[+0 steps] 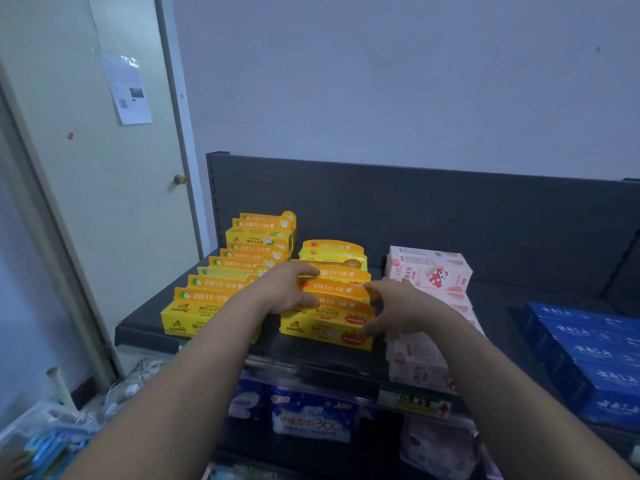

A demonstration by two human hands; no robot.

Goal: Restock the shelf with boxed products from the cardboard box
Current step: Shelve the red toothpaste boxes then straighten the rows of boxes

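Note:
On the dark top shelf stand rows of yellow and orange toothpaste boxes. My left hand holds the left side of the middle row of orange-topped boxes, thumb and fingers curled against the box tops. On that row's right side my right hand grips the front boxes, fingers curled round their right ends. A longer row of yellow boxes stands to the left, partly hidden by my left forearm. The cardboard box is not in view.
Pink boxes stand right of the middle row and blue boxes fill the far right. Packaged goods sit on the lower shelf. A door is at the left, with clutter on the floor.

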